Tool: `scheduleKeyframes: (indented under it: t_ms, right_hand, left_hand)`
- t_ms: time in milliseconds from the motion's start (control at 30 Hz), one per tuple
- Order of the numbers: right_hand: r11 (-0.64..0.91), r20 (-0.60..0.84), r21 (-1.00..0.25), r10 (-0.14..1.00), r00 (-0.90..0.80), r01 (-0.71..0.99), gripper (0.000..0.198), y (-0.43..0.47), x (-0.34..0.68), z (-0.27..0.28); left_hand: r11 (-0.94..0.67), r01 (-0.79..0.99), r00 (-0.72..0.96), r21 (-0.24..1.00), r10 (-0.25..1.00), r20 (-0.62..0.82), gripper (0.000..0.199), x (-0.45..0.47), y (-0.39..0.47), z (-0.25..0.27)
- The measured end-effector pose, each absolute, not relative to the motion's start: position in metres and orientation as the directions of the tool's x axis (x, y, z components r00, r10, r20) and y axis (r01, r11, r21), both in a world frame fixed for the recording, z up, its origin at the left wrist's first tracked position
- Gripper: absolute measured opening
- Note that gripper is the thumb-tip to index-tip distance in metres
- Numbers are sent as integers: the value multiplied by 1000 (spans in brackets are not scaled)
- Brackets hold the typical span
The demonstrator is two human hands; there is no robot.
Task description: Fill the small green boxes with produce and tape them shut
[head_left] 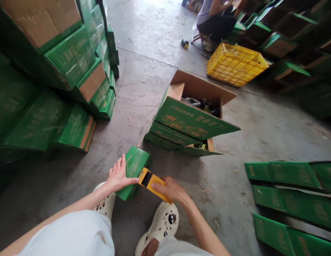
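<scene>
A small green carton (135,161) stands on the floor between my feet. My left hand (119,176) lies against its left side, thumb stretched across the top and fingers spread. My right hand (171,188) is closed around a yellow tape dispenser (152,182) with a dark slot near its front. The dispenser's front end meets the carton's right edge, close to my left thumb tip. Whether tape runs from it onto the carton, I cannot tell. Just beyond stands a larger green box (192,119) with its flaps open and clear-wrapped items inside.
Stacked green cartons (72,57) rise on the left. Flat green cardboard pieces (290,202) lie at the right. A yellow crate (235,65) sits further back, near a seated person (215,17) and a tape roll (184,44) on the floor. More boxes (290,46) fill the far right.
</scene>
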State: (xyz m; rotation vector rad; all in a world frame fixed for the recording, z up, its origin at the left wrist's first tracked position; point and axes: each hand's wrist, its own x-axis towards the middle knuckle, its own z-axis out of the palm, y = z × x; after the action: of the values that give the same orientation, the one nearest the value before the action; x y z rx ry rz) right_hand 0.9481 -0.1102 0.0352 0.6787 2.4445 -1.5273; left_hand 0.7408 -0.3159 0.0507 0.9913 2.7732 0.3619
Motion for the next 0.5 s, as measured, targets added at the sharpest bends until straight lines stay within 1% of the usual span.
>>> scheduleKeyframes:
  t_ms: [100,167,233,300,367,433,500]
  right_hand:
    - [369,-356,-818,278,-892,441,57,-128,918,58]
    - [375,-329,-829,274,-904,415,58,-136,901,71]
    - [379,-311,-838,260,-914,393,56,-140,889,77]
    - [354,-307,-855,244,-920,379,53,-140,887,76]
    - [291,-318,-881,219,-923,373,51,-137,895,68]
    - [219,-334,-903,186,-924,370,52,-133,915,56]
    - [186,-371,-896,186,-910,403,54,-128,942,41]
  left_hand:
    - [740,590,-739,322,656,-152,127,704,-337,69]
    - [691,629,-671,357,714,-201,120,690,-355,78]
    - [663,670,-635,335,745,-205,122,690,-366,82]
    - [713,649,-694,265,697,-178,128,698,-367,82]
    - [761,608,-753,226,643,-141,125,708,-360,81]
    - [765,603,-760,226,637,-127,118,712,-352,82]
    - [764,599,-758,242,637,-137,114,709,-349,86]
